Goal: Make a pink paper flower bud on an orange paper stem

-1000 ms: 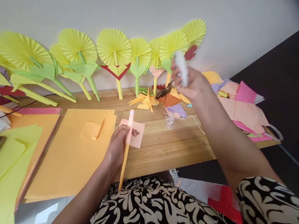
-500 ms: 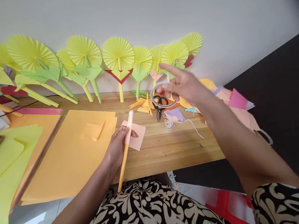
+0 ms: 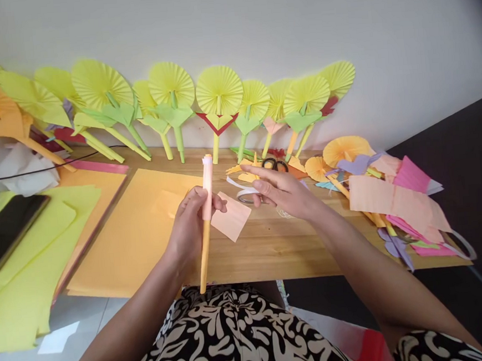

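My left hand (image 3: 188, 221) is closed around an orange rolled-paper stick (image 3: 205, 255), held nearly upright. Its upper part is wrapped in a pale pink sleeve (image 3: 207, 180) with a whitish top end. My right hand (image 3: 281, 191) grips a roll of white tape (image 3: 246, 193), its index finger stretched out to the left. From the roll a loose strip of tape (image 3: 236, 182) sticks up toward the stick, apart from it. Between the hands lies a pink paper square (image 3: 232, 217) on the wooden table (image 3: 271, 250). Behind my right hand, black scissors (image 3: 275, 164) are partly covered.
Pleated yellow paper fans (image 3: 219, 90) on rolled stems lean along the wall. Orange sheets (image 3: 137, 238) and lime sheets (image 3: 37, 296) lie left, with a phone (image 3: 13, 229) on the lime ones. Coloured paper pieces (image 3: 392, 196) are heaped at the right.
My right hand has come down and left with the tape roll, closer to the stick. The view has shifted left, bringing more of the phone into sight. My left hand keeps its hold.
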Demonstrator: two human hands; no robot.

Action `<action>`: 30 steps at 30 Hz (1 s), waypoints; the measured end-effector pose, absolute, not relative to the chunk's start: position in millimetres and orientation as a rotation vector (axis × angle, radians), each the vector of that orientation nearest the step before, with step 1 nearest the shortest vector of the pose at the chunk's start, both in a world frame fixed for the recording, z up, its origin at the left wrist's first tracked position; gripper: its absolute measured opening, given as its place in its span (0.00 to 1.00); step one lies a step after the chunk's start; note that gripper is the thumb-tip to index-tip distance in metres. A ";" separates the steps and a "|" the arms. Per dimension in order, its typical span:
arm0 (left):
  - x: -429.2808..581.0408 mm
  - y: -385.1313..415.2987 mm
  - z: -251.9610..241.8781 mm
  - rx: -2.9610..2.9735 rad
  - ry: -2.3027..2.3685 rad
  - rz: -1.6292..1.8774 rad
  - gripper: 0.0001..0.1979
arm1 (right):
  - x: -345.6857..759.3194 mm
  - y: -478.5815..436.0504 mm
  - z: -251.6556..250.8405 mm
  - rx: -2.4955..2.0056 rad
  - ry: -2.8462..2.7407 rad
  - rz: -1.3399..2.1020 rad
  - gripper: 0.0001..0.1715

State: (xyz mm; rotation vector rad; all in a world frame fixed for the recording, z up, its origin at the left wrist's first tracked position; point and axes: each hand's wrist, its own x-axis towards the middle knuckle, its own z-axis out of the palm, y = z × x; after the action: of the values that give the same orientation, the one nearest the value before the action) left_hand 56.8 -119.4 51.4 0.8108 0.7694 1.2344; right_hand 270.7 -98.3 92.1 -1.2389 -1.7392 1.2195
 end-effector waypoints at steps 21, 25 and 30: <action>43.5 -77.6 59.1 1.586 1.304 1.331 0.11 | 235.3 -67.0 53.8 -1.158 -1.626 0.965 0.18; 44.5 -77.5 44.8 1.698 1.343 1.310 0.10 | 223.5 -73.5 42.3 -1.174 -1.624 0.898 0.18; 42.7 -79.0 42.9 1.750 1.314 1.355 0.09 | 214.8 -77.3 32.5 -1.152 -1.513 0.966 0.21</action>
State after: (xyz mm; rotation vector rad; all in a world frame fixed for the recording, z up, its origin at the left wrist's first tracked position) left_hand 42.7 -79.0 42.9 1.7504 1.3143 1.3551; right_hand 214.8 -77.3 32.5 -1.1518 -1.5127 0.9662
